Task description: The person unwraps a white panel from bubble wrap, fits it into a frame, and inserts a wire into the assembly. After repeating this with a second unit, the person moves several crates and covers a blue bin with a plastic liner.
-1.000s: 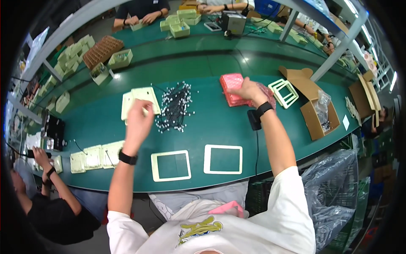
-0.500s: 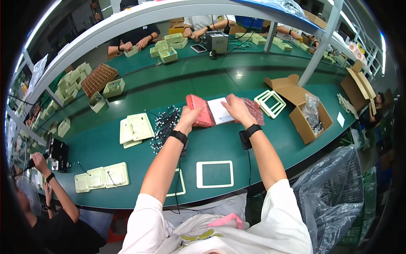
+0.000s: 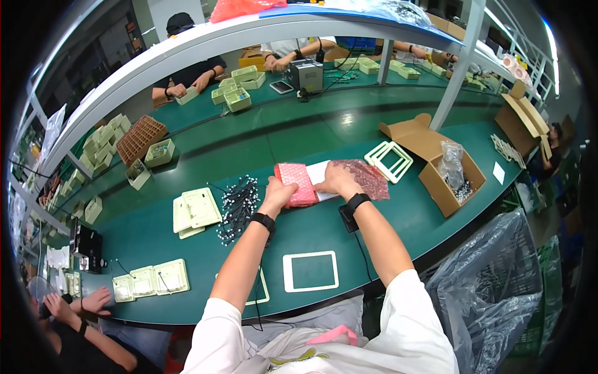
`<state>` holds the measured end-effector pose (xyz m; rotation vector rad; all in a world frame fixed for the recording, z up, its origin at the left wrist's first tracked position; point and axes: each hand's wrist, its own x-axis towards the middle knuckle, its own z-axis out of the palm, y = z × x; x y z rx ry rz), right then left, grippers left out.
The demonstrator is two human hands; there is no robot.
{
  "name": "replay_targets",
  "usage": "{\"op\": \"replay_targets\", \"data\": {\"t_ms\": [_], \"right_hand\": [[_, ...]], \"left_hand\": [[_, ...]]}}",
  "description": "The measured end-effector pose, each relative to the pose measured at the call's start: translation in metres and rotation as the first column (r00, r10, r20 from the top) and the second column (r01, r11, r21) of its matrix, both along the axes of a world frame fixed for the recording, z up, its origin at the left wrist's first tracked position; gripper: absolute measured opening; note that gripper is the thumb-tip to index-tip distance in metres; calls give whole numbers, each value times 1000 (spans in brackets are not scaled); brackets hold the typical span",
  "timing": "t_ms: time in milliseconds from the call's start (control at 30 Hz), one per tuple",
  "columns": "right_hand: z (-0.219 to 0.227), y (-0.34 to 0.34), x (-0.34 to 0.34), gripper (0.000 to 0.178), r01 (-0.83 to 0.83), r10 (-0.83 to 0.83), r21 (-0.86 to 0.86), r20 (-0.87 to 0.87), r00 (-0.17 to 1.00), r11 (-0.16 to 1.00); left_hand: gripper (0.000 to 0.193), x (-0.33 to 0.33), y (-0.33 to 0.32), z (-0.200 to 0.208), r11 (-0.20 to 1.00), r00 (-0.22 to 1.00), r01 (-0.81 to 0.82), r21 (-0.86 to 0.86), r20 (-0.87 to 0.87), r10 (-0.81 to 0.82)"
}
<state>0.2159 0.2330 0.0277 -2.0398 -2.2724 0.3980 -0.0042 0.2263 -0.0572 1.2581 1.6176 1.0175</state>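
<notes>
A stack in pink bubble wrap (image 3: pixel 298 176) lies on the green table in front of me, with a flat white panel (image 3: pixel 318 170) showing at its middle. My left hand (image 3: pixel 281 192) grips the wrap's left part, thumb on top and fingers at the edge. On the panel's right side rests my right hand (image 3: pixel 339 181), its thumb over the white surface and its fingers round the far edge. A looser, see-through reddish part of the bubble wrap (image 3: pixel 367 178) extends to the right beyond that hand. What lies under the pink part is hidden.
White frames (image 3: pixel 389 161) and an open cardboard box (image 3: pixel 453 202) stand to the right. Black cables (image 3: pixel 238 209) and cream panels (image 3: pixel 198 210) lie left. Nearer are a white frame (image 3: pixel 311 289) and wired cream panels (image 3: pixel 151 280). A co-worker's hand (image 3: pixel 94 301) is at far left.
The pink wrap covers more of the white panel's left side. Both hands sit closer together and nearer to me. The co-worker at the left has lowered an arm to the table. The view has shifted.
</notes>
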Motion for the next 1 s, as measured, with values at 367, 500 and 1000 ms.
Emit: {"op": "replay_targets", "data": {"t_ms": [367,500,1000], "right_hand": [[3,-2,-28,107,86,-65,-127,166,984,988],[5,-4,-17,106,113,-106,-39,165,981,993],[-7,13,57,48,-84,85,235,4,996,968]], "left_hand": [[64,16,-50,27,964,754,77,253,-648,110],[53,22,-60,18,922,827,200,332,-561,22],[53,42,-65,29,933,762,262,248,-646,-42]]}}
